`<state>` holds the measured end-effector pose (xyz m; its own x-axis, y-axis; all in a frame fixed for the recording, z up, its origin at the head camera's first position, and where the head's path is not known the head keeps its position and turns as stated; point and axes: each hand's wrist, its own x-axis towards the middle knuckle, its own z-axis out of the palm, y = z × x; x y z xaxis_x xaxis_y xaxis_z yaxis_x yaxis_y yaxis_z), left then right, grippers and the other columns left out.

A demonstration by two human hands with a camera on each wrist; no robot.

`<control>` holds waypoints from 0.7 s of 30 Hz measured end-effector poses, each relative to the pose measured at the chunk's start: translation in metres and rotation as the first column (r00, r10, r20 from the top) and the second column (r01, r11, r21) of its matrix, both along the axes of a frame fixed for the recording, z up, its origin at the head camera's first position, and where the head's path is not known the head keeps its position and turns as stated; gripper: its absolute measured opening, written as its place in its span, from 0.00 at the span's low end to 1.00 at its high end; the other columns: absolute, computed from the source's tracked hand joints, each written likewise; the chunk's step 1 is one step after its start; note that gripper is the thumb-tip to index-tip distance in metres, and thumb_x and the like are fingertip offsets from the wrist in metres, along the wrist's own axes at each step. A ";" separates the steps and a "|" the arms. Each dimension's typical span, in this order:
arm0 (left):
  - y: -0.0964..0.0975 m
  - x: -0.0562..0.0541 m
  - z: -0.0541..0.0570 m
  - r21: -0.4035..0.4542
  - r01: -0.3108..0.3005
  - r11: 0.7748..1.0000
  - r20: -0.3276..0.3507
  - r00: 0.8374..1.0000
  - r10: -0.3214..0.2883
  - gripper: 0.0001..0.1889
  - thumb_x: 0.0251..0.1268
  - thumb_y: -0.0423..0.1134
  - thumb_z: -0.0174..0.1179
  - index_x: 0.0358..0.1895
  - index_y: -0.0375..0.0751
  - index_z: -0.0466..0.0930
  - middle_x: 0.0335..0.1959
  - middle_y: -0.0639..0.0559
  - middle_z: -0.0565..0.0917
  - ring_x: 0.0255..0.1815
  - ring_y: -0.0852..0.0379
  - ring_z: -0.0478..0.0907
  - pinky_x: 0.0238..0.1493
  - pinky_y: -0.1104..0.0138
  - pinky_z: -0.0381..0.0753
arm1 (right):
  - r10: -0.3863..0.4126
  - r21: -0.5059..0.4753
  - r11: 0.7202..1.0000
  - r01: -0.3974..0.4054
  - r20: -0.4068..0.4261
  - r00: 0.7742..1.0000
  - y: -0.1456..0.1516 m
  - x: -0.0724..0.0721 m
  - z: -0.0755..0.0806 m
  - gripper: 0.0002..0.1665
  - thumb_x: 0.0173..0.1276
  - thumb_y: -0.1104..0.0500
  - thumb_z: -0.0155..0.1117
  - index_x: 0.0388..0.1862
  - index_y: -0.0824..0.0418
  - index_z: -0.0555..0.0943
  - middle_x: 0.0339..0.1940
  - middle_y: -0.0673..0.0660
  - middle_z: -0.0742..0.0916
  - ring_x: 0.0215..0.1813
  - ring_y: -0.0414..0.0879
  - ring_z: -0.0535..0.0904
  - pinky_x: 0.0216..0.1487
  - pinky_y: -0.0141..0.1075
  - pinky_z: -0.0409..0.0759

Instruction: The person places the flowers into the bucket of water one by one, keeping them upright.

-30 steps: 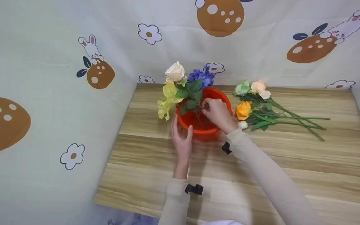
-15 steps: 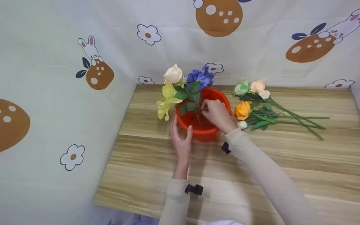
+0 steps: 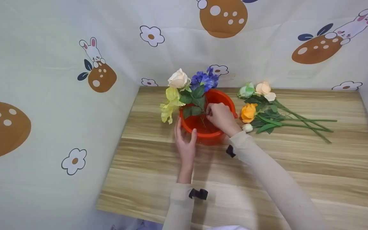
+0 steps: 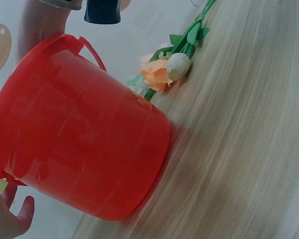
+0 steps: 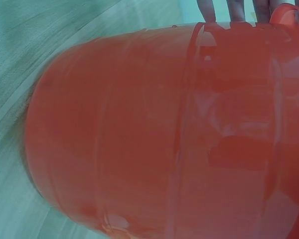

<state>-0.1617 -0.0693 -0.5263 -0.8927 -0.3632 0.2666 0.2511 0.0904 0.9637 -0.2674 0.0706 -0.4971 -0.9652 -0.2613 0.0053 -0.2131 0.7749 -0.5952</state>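
Note:
A red bucket [image 3: 211, 135] stands upright on the wooden table. In it lean artificial flowers: a cream rose [image 3: 178, 78], a yellow bloom [image 3: 171, 105] and a purple-blue one [image 3: 205, 80], their heads over the far and left rim. My right hand [image 3: 221, 116] reaches over the bucket and pinches a thin flower stem below the green leaves [image 3: 196, 100]. My left hand [image 3: 185, 143] rests against the bucket's near left side, thumb and fingers spread. In the left wrist view, this hand [image 4: 10, 214] is beside the rim. Fingertips [image 5: 236, 11] touch the bucket in the right wrist view.
Right of the bucket lie more artificial flowers: an orange rose [image 3: 249, 112], a peach rose [image 3: 264, 88], a pale green one [image 3: 246, 90] and a small white bud [image 3: 247, 127]. Their green stems [image 3: 311, 125] point right. A patterned cloth [image 3: 177, 57] hangs behind the table.
The cream rose has sunk a little toward the bucket, and the leaves have shifted slightly. My right hand keeps its pinch on the stem; my left hand stays at the bucket's side.

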 end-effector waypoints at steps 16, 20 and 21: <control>0.000 -0.007 -0.015 0.001 -0.015 1.000 -0.012 1.000 0.015 0.35 0.63 0.24 0.62 0.73 0.26 0.60 0.76 0.31 0.60 0.68 0.34 0.69 0.68 0.44 0.72 | 0.017 0.046 0.999 -0.018 0.015 1.000 0.000 -0.001 0.000 0.03 0.64 0.63 0.65 0.34 0.62 0.84 0.31 0.59 0.88 0.36 0.56 0.85 0.42 0.47 0.87; -0.002 -0.014 -0.031 0.001 -0.027 1.000 -0.006 1.000 0.027 0.36 0.63 0.25 0.63 0.75 0.31 0.60 0.77 0.35 0.60 0.69 0.37 0.69 0.69 0.46 0.72 | 0.021 0.057 0.998 -0.021 0.000 1.000 0.000 0.000 -0.001 0.03 0.64 0.64 0.65 0.34 0.62 0.85 0.32 0.59 0.89 0.37 0.57 0.86 0.42 0.48 0.87; -0.002 -0.014 -0.033 0.000 -0.028 1.000 -0.001 1.000 0.028 0.36 0.64 0.27 0.63 0.75 0.33 0.60 0.77 0.37 0.61 0.70 0.38 0.69 0.69 0.47 0.72 | 0.020 0.061 0.998 -0.020 -0.003 1.000 0.000 0.000 -0.001 0.03 0.63 0.64 0.65 0.34 0.62 0.85 0.32 0.59 0.89 0.38 0.58 0.86 0.43 0.48 0.87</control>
<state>-0.1758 -0.0715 -0.5589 -0.8820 -0.3879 0.2677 0.2495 0.0975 0.9634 -0.2677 0.0706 -0.4984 -0.9599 -0.2803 -0.0075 -0.2309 0.8052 -0.5462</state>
